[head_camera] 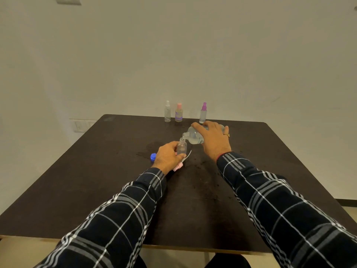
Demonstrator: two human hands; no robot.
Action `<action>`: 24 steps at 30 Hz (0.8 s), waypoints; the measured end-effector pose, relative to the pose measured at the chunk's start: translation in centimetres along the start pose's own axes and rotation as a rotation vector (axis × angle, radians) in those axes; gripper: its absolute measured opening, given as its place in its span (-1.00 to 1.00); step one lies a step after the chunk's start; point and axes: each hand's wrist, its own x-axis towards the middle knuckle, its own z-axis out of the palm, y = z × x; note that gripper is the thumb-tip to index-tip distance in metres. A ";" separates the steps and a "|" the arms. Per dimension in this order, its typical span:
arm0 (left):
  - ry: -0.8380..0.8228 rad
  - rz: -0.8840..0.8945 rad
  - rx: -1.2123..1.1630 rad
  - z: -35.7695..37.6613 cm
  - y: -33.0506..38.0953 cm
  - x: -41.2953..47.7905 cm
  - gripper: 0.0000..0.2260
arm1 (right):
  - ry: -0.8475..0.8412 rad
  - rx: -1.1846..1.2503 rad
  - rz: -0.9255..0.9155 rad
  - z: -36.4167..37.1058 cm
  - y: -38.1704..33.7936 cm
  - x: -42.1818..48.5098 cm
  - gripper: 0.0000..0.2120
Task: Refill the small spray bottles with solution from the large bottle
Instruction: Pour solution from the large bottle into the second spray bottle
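Right hand (212, 139): grips tilted large bottle (195, 135), mouth over small bottle (181, 147); left hand (168, 156): fingers curled round small bottle, upright on table (96, 171)

Dim, even indoor light, soft shadows, slight overall blur, and wide-angle stretching toward the edges.

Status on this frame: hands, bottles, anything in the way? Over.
Left hand grips small open bottle, upright. Right hand tips large bottle, mouth at its neck. Blue cap on table by left hand; pour path unobstructed.
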 end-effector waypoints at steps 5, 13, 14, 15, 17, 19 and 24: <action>0.000 0.004 0.009 0.0 0.0 0.0 -0.59 | 0.003 0.008 -0.002 0.0 -0.1 0.0 -0.27; 0.017 0.016 0.013 0.0 -0.2 -0.2 -0.61 | 0.005 0.005 -0.002 0.0 -0.1 -0.1 -0.28; 0.016 0.015 0.016 0.0 -0.2 -0.2 -0.61 | 0.003 0.005 -0.002 -0.1 -0.1 -0.1 -0.28; 0.015 0.015 0.017 0.0 -0.2 -0.2 -0.61 | 0.002 0.004 -0.002 -0.1 -0.1 -0.1 -0.28; 0.016 0.016 0.016 0.0 -0.2 -0.2 -0.60 | 0.003 0.002 -0.001 -0.1 -0.2 -0.1 -0.29; 0.010 0.009 0.011 0.0 -0.1 -0.1 -0.60 | 0.002 0.007 0.001 -0.1 -0.2 -0.1 -0.29; 0.007 0.003 -0.002 -0.1 0.0 -0.2 -0.60 | -0.001 0.010 0.000 -0.2 -0.2 -0.1 -0.28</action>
